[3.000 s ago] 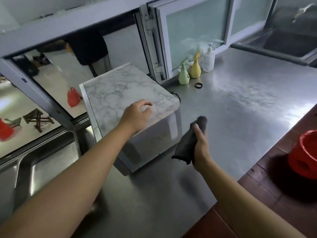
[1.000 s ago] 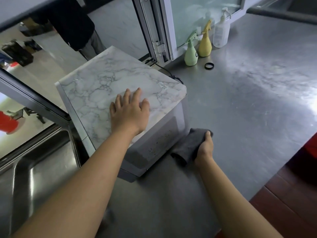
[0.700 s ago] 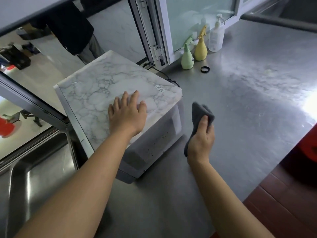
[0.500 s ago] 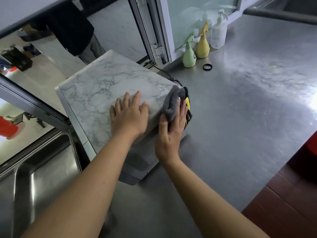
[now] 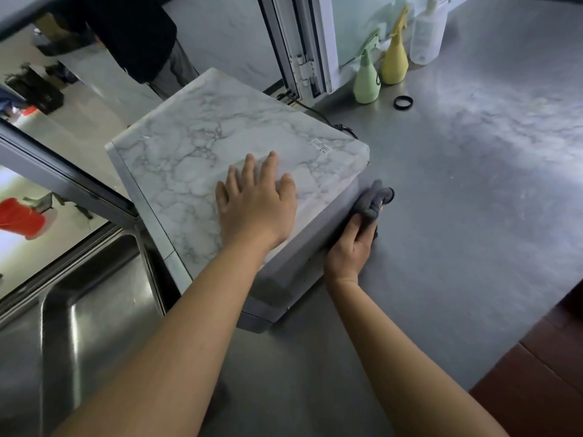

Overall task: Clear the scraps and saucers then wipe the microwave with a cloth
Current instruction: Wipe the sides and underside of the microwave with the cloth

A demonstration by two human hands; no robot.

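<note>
**Cloth pressed to the microwave's side**

The left hand (image 5: 257,209) lies flat, fingers spread, on the marble-patterned white microwave (image 5: 227,159) standing on the steel counter (image 5: 473,216). The right hand (image 5: 350,250) grips the bunched grey cloth (image 5: 372,200) against the microwave's right side wall.

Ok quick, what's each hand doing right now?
Left hand: open, flat on the microwave top.
Right hand: fingers curled round the grey cloth, pressing it against the microwave's side.
</note>
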